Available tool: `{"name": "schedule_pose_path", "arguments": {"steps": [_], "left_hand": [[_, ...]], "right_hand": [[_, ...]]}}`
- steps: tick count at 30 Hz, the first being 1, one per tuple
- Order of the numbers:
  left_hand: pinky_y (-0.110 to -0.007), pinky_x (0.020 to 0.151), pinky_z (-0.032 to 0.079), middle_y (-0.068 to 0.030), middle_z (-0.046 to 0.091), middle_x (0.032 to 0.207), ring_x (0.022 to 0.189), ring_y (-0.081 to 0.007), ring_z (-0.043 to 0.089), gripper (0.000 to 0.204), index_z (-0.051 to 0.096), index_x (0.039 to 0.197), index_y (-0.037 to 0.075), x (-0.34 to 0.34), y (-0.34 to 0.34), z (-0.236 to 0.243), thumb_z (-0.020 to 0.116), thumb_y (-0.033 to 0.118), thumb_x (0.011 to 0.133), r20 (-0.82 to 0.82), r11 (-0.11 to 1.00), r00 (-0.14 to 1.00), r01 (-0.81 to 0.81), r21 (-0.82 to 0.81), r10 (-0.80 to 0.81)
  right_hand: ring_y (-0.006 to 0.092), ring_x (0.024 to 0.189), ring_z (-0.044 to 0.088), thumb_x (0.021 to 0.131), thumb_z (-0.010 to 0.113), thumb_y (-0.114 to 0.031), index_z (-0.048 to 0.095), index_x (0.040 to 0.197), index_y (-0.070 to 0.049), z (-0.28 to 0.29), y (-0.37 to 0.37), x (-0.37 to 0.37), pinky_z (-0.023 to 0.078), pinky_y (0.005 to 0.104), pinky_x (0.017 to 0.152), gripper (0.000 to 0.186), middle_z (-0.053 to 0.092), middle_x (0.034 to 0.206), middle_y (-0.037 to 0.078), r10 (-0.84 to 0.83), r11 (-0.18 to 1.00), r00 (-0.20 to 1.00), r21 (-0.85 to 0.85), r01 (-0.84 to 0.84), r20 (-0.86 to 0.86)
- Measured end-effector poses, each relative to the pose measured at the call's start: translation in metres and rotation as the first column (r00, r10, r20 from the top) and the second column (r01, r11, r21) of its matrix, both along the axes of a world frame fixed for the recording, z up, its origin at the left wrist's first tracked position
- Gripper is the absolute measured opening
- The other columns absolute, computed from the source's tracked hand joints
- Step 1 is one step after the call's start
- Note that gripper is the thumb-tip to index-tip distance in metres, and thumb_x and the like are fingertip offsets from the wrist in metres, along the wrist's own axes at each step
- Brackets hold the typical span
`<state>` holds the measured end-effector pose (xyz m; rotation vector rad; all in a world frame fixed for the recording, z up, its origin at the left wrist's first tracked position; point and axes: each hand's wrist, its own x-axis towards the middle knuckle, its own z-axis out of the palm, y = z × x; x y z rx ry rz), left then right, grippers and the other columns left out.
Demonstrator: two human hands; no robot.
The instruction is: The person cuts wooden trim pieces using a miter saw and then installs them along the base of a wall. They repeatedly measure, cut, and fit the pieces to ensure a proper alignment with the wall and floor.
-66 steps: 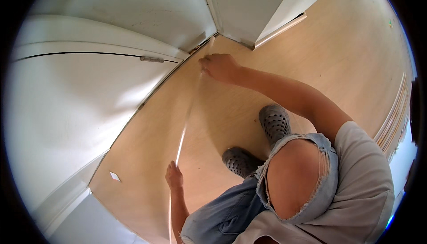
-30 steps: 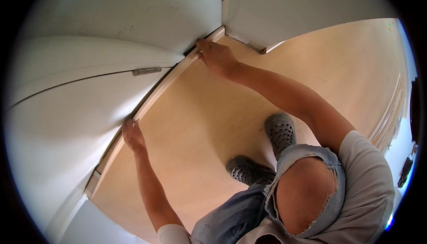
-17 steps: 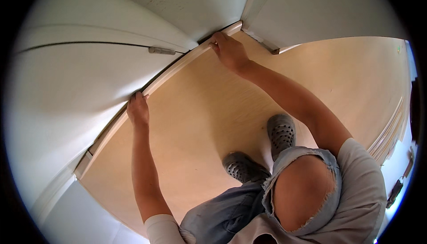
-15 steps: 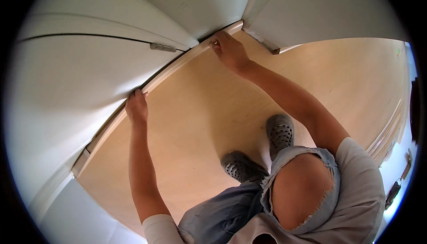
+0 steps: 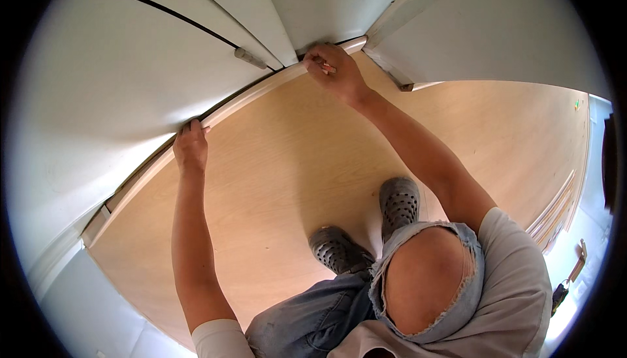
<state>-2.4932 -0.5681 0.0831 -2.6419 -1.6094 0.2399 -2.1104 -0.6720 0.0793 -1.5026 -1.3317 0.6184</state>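
Observation:
A long pale wooden strip [image 5: 261, 88] runs along the far edge of the light wood board [image 5: 261, 182], beside a white door [image 5: 124, 77]. My left hand [image 5: 191, 146] grips this strip at its middle stretch, fingers hooked over the top and thumb on the near side. Farther along, close to the strip's right end, is my right hand [image 5: 336, 74]. Its fingers are curled, and a small, thin red-and-pale thing [image 5: 328, 68] shows among them; its kind is too small to make out. The right fingertips lie over the strip and partly hide it.
A metal hinge [image 5: 250, 58] sits on the door above the strip. To the right stands a white panel [image 5: 496, 31] with a rough lower edge. My grey clogs [image 5: 339, 248] rest on the board. Several thin wood strips [image 5: 554, 211] lie at the right; keys [image 5: 560, 296] hang beyond.
The whole view has shifted a little. My right hand has turned, showing more of the small red thing. My left hand keeps its grip on the strip.

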Motion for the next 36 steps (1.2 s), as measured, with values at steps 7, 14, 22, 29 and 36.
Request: {"name": "schedule_pose_path", "arguments": {"steps": [7,14,22,29,36], "left_hand": [[-0.05,0.076,0.053,-0.0161,0.068,0.092,0.09,-0.0381,0.065,0.025,0.058,0.09,0.007,-0.002,-0.002,-0.002,0.067,0.03,0.094,0.017,0.999,1.0,0.01,0.037,-0.01],[-0.05,0.076,0.053,-0.0152,0.068,0.092,0.09,-0.038,0.065,0.024,0.058,0.09,0.007,0.002,-0.003,0.0,0.069,0.028,0.093,0.016,0.999,1.0,-0.01,0.044,0.009],[-0.049,0.076,0.053,-0.0142,0.068,0.092,0.092,-0.0365,0.064,0.022,0.058,0.09,0.007,0.004,-0.005,0.004,0.069,0.026,0.093,0.019,0.999,0.999,-0.029,0.017,0.029],[-0.049,0.076,0.053,-0.0145,0.068,0.093,0.092,-0.0364,0.065,0.021,0.059,0.091,0.007,0.004,-0.005,0.003,0.07,0.025,0.093,0.033,0.999,0.999,-0.02,0.032,0.019],[-0.049,0.075,0.053,-0.0152,0.069,0.094,0.093,-0.0371,0.065,0.019,0.06,0.091,0.007,0.003,-0.004,0.003,0.07,0.024,0.092,0.029,1.0,0.999,-0.019,0.021,0.018]], "right_hand": [[0.0265,0.075,0.06,0.081,0.07,-0.009,0.059,0.085,-0.008,-0.015,0.006,-0.006,0.048,0.039,0.072,0.012,0.06,0.073,0.007,-0.056,0.989,0.995,0.138,0.045,0.079],[0.0282,0.075,0.058,0.082,0.069,-0.007,0.058,0.085,-0.009,-0.016,0.006,-0.007,0.046,0.041,0.073,0.012,0.059,0.072,0.004,-0.082,0.984,0.98,0.17,0.051,0.18],[0.0279,0.077,0.057,0.083,0.068,-0.007,0.057,0.085,-0.008,-0.013,0.003,-0.006,0.044,0.041,0.076,0.011,0.057,0.07,0.004,-0.042,0.989,0.985,0.144,0.018,0.164],[0.0294,0.076,0.057,0.083,0.067,-0.007,0.056,0.085,-0.007,-0.013,0.004,-0.006,0.045,0.0419,0.076,0.011,0.057,0.068,0.005,-0.046,0.988,0.984,0.152,0.02,0.171],[0.0246,0.076,0.055,0.084,0.069,-0.008,0.059,0.084,-0.007,-0.015,0.004,-0.003,0.045,0.0375,0.072,0.01,0.059,0.077,0.006,-0.044,0.99,0.981,0.142,0.017,0.188]]}}
